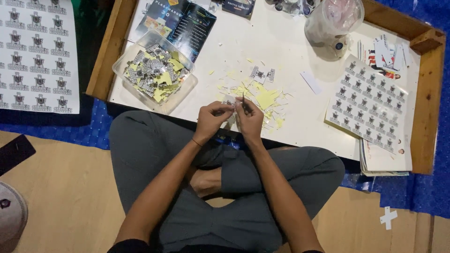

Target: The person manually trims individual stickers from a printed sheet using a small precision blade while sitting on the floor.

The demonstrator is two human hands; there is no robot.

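Observation:
My left hand (pixel 212 119) and my right hand (pixel 250 121) are held close together at the near edge of a low white tray table (pixel 290 51). The left hand pinches a small sticker piece (pixel 229 101) between thumb and fingers. A thin dark pointed tool (pixel 243 102), like a small blade or tweezers, is gripped in my right hand with its tip at the sticker. Yellow and white paper scraps (pixel 262 96) lie on the table just beyond the hands.
A clear plastic tub (pixel 154 72) of cut stickers sits at left. A printed sticker sheet (pixel 370 103) lies at right, another sheet (pixel 37 54) on the floor at far left. A clear plastic jar (pixel 333 21) stands at the back. My crossed legs are below.

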